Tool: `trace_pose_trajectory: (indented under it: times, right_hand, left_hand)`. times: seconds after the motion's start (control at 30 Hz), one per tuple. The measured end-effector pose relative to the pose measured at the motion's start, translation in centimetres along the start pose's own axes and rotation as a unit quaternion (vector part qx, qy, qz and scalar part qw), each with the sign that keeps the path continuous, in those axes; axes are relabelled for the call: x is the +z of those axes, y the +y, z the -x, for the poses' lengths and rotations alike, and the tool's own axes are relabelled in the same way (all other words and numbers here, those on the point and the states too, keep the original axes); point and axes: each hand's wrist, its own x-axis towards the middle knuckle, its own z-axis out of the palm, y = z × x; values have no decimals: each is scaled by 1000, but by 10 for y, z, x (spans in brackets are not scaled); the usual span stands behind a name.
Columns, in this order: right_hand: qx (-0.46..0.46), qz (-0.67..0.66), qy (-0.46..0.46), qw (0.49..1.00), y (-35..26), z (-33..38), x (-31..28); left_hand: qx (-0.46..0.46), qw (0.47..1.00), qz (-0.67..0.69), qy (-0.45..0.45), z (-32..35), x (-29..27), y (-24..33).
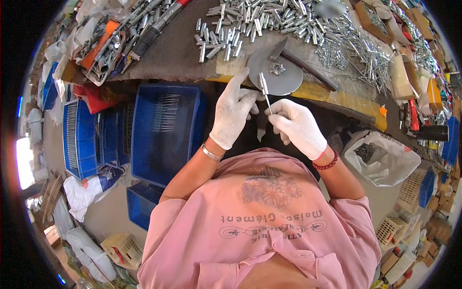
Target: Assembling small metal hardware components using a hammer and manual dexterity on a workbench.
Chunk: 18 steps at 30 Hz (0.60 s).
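Observation:
My right hand (299, 126), in a white glove, pinches a thin metal rod with a thicker silvery sleeve (263, 83) at its upper end. The rod points up and slightly left, over the bench's front edge. My left hand (231, 113), also gloved, is just left of the rod. Its index finger stretches upward and the other fingers are loosely bent, with nothing visible in them. Behind the rod lies a round grey metal disc (288, 84) bearing a small cluster of metal bits (277, 69). A hammer (308, 68) rests across the disc.
Many silvery metal sleeves (236, 36) lie heaped along the far bench, with loose thin rods (368, 58) to the right. Tools (108, 45) crowd the left. Below the bench stand a blue crate (166, 154) holding a row of rods and a white sack (382, 161).

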Motion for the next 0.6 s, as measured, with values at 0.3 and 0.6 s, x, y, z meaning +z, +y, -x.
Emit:
trace_pose_trajectory:
  times: [0.3,0.6]
  right_hand:
    - [-46,55,-24,997,-8,5,34]
    - [-185,35,169,967,6,-25,-42]
  left_hand:
    - [-2,984,178,25,23,-19,-5]
    - [-25,942,13,335,36,-171,-155]
